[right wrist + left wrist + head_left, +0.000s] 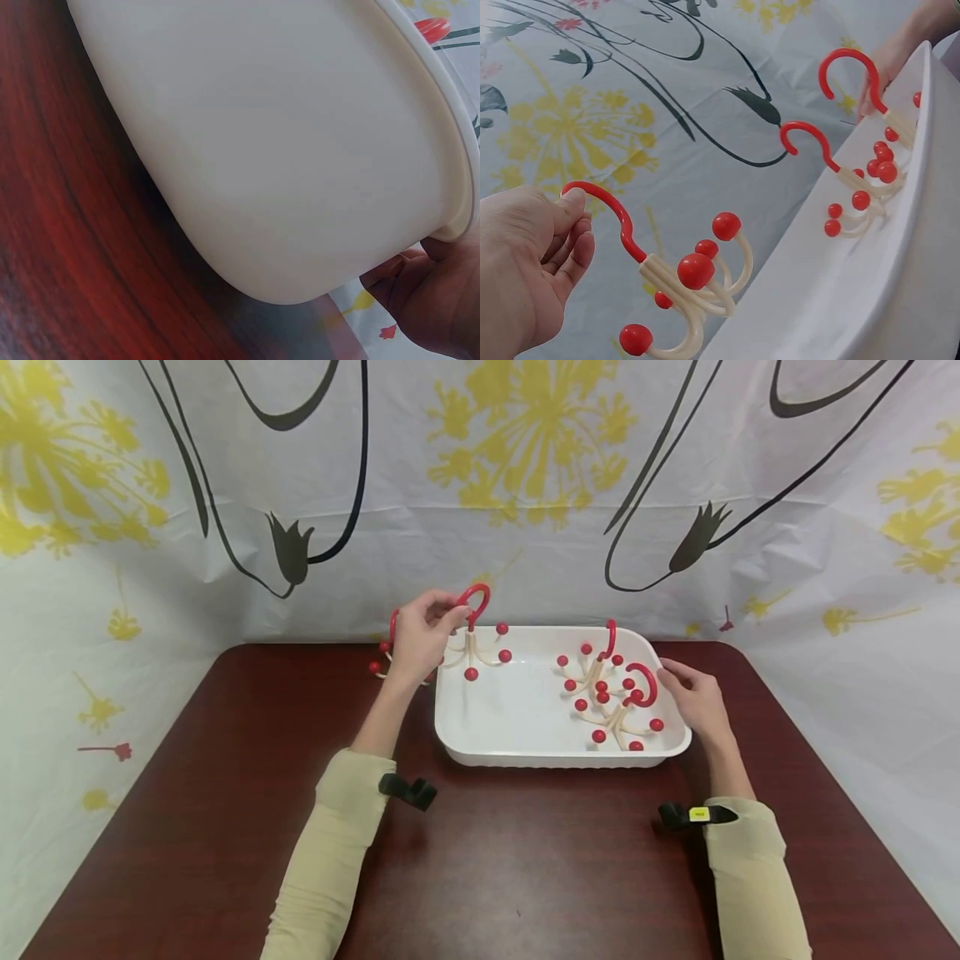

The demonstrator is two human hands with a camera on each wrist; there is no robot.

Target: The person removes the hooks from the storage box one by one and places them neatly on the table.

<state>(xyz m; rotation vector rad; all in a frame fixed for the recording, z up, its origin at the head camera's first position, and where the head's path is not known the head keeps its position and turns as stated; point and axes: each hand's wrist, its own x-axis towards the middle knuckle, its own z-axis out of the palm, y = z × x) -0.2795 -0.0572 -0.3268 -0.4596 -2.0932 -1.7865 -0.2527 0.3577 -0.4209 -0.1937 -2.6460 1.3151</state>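
Note:
My left hand [423, 635] pinches the red hook of a multi-arm hook hanger [675, 281], thumb and fingers on the curve. Its cream arms with red ball tips hang over the left end of a white tray [551, 758]. At the tray's right end, my right hand [693, 693] grips the rim, its fingers tucked under the lip in the right wrist view. Inside the tray, on the right, lie two similar hangers, the rear one [595, 675] and the front one [617, 718], close together with their arms overlapping in the head view.
Another red-tipped hanger [375, 667] lies left of the tray, mostly hidden behind my left hand. The tray stands near the back edge of a dark brown table [517, 860]. A white cloth [480, 552] with yellow and grey plant prints hangs behind.

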